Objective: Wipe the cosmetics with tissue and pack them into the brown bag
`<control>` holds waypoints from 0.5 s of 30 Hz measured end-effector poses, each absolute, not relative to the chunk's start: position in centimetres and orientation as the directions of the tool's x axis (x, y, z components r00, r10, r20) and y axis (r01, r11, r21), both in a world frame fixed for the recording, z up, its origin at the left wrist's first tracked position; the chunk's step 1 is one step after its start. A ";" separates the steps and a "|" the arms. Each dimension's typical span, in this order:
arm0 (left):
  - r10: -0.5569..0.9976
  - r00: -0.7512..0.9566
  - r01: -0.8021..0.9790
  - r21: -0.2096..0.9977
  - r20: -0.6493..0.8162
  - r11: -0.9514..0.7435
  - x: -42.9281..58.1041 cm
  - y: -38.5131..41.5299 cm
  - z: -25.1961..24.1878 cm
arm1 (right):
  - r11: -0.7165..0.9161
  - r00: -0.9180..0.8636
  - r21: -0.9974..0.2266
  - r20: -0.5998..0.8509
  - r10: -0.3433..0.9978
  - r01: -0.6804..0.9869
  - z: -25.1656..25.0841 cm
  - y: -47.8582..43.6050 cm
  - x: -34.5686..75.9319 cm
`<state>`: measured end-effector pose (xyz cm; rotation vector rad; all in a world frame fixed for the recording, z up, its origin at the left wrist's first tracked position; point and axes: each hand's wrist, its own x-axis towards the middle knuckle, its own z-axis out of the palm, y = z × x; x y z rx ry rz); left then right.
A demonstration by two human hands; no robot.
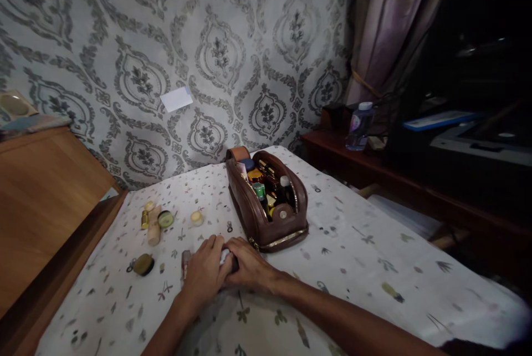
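My left hand (pixel 203 267) and my right hand (pixel 250 264) meet low over the bed, fingers curled around a small white-and-dark container (pixel 235 263). Most of it is hidden by the fingers, so its exact kind does not show. Right against my left hand is a small clear bottle (pixel 185 260), partly covered by that hand. Just beyond my right hand stands an unzipped brown leather toiletry bag (pixel 286 238). Inside the bag are a green-capped bottle (pixel 259 189), a dark bottle with a pale cap (pixel 285 182), an amber jar with a dark blue lid (pixel 248 164) and gold-coloured items.
On the patterned sheet (pixel 353 267) to the left lie a beige tube (pixel 153 228), a gold vial (pixel 144 219), a greenish jar (pixel 165 219), a cream jar (pixel 197 218) and an olive round lid (pixel 143 264). A wooden headboard (pixel 45 189) borders the left; a water bottle (pixel 359 127) stands right.
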<state>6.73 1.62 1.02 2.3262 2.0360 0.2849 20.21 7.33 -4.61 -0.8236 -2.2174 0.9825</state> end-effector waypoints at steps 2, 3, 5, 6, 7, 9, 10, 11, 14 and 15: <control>0.986 0.118 0.973 0.182 0.119 -0.139 6.6 1.6 1.0 | 0.510 -0.649 -0.805 0.218 0.729 0.303 -4.4 7.4 20.3; 0.985 0.114 0.969 0.204 0.128 -0.138 6.6 1.6 1.0 | 0.488 -0.646 -0.816 0.196 0.738 0.310 -4.3 7.4 20.3; 0.984 0.093 0.956 0.261 0.151 -0.131 6.4 1.7 0.8 | 0.439 -0.638 -0.837 0.148 0.756 0.327 -3.9 7.3 20.4; 0.984 0.080 0.946 0.299 0.162 -0.126 6.2 1.8 0.7 | 0.414 -0.632 -0.846 0.123 0.765 0.336 -3.7 7.2 20.5; 0.983 0.064 0.932 0.343 0.170 -0.120 6.1 1.9 0.6 | 0.391 -0.626 -0.855 0.104 0.773 0.340 -3.4 7.1 20.6; 0.983 0.030 0.892 0.438 0.179 -0.107 5.7 2.1 0.3 | 0.368 -0.628 -0.873 0.095 0.773 0.320 -3.1 6.9 20.7; 0.983 0.017 0.870 0.481 0.183 -0.104 5.4 2.2 0.2 | 0.367 -0.634 -0.881 0.103 0.766 0.300 -3.0 6.9 20.7; 0.982 0.003 0.850 0.517 0.189 -0.102 5.2 2.3 0.0 | 0.372 -0.643 -0.885 0.115 0.757 0.280 -3.0 6.8 20.7; 0.972 -0.050 0.812 0.576 0.230 -0.094 4.5 2.5 -0.6 | 0.408 -0.667 -0.876 0.145 0.731 0.258 -3.5 6.8 20.6; 0.967 -0.068 0.803 0.589 0.245 -0.093 4.2 2.6 -0.8 | 0.421 -0.668 -0.869 0.153 0.728 0.261 -3.7 6.9 20.5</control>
